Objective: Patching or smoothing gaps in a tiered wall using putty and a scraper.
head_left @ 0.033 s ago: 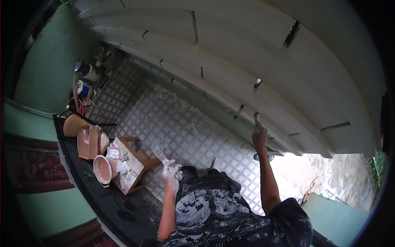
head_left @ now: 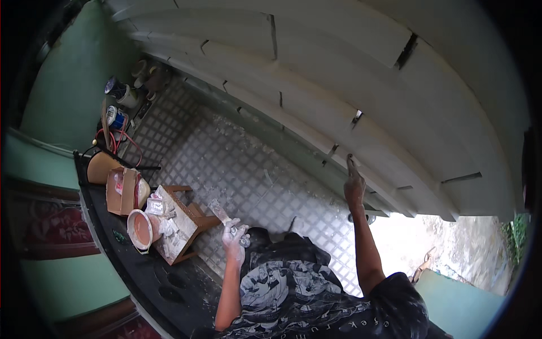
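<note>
**Flat tool point(head_left: 217, 209) in the left hand point(head_left: 232, 237), right hand point(head_left: 354, 186) up at the slotted panel point(head_left: 319, 79)**

The flat tool, smeared white, stands out beyond the right-hand edge of the dusty wooden surface point(head_left: 187, 243), over the tiled floor point(head_left: 243, 169). Its handle is mostly hidden in the left hand, whose whitened fingers are curled round it; the blade points up and away, pale enough to blur into the tiles. That forearm rises from the lower edge of the view, the elbow low and the hand just in front of the dark, patterned shirt point(head_left: 282, 282).

The right arm is stretched far forward, the hand at the panel's lower edge. Its fingers point upward, but I cannot tell whether they pinch anything (a small dark spot shows at the tip) or touch the panel.

On the surface, near its far left corner, lies a clear packet point(head_left: 155, 205), with crumpled whitish material point(head_left: 167, 226) by its left edge. A bucket point(head_left: 142, 230) stands close beside that edge; what it rests on is hard to see. Past the far left corner is an open cardboard box point(head_left: 121, 195), its contents partly hidden.
</note>
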The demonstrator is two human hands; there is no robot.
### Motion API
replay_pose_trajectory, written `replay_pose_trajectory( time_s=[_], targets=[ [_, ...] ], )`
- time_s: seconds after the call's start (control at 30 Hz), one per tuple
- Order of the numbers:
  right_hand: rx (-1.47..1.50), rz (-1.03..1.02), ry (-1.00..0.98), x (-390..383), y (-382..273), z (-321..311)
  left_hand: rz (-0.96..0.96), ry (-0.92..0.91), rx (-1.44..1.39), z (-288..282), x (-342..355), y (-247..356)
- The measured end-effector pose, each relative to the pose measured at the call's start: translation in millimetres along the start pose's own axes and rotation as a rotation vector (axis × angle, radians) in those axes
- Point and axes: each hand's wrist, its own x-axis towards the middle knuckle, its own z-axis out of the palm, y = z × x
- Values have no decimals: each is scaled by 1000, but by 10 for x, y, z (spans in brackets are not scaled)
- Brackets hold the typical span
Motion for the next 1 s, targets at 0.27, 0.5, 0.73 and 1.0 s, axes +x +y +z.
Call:
replay_pose_trajectory(
  time_s=[0.27, 0.5, 0.73, 1.0],
  targets=[
    [-186, -131, -1132, 36, 61, 966, 75, 88, -52, -305, 24, -25],
    [271, 82, -966, -392, -831, 1269, 180, -10, 442, -179, 227, 130],
    [840, 394, -1224, -480, -2055, 1211, 586, -457, 891, 274, 922, 711],
    [275, 61, -118, -366, -2896, 1471, 107, -464, 619, -78, 1915, 828]
  ],
)
